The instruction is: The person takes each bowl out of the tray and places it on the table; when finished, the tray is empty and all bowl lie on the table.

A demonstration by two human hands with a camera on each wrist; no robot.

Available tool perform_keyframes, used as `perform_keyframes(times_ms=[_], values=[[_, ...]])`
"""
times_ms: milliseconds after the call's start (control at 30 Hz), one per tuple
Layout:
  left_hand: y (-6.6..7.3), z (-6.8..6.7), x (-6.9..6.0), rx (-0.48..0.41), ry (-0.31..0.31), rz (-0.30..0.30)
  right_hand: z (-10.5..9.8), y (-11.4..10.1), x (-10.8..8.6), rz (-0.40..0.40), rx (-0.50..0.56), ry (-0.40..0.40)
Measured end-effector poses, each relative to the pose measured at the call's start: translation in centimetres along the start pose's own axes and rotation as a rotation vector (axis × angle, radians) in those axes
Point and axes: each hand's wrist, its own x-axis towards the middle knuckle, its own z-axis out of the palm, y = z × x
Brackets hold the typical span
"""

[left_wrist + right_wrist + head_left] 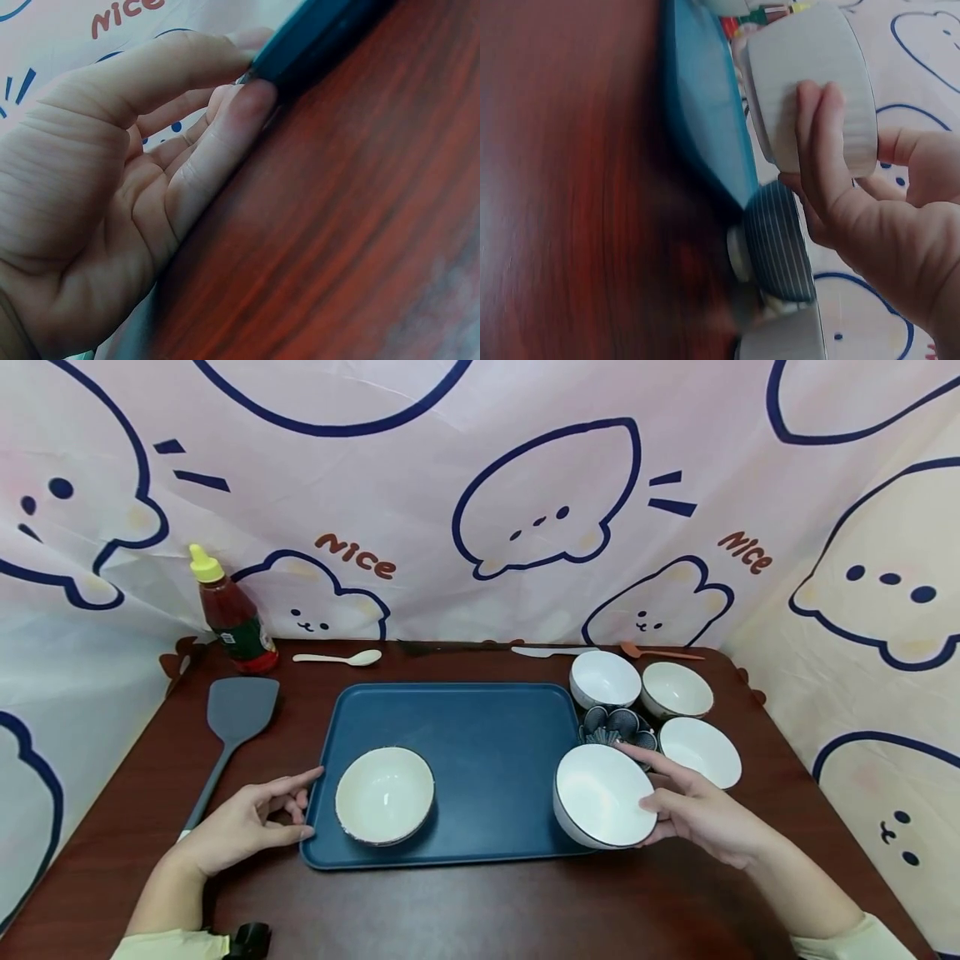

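My right hand [693, 806] holds a white bowl [600, 789] by its right side, above the right end of the blue tray [487, 727]. In the right wrist view, the bowl's ribbed outer wall [780, 56] faces the camera, with two fingers against it. The bowl is raised off the table. A cream bowl [385, 795] with a dark rim sits on the tray's left part. My left hand [243, 818] touches the tray's left edge with an extended index finger and the thumb, which stand apart. In the left wrist view, these fingertips meet the tray's rim [289, 45].
Right of the tray stand more bowls: a white one [606, 678], a cream one [677, 689], another white one [701, 752] and a dark patterned one [621, 724], partly covered. A grey spatula [242, 710], sauce bottle [236, 622], spoon [341, 657], white knife [551, 652] and orange utensil [663, 652] lie around.
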Motion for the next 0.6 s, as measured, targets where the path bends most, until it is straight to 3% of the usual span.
perform_keyframes(times_ms=[200, 433, 600], values=[[0.0, 0.0, 0.0, -0.004, 0.007, 0.012, -1.7, 0.7, -1.4, 0.0, -0.042, -0.028], [0.1, -0.2, -0.1, -0.028, -0.006, 0.044, -3.4, 1.5, -2.7, 0.056, -0.061, -0.029], [0.0, -0.1, -0.1, -0.024, -0.005, 0.028, -4.3, 2.2, -3.3, 0.052, -0.066, -0.062]])
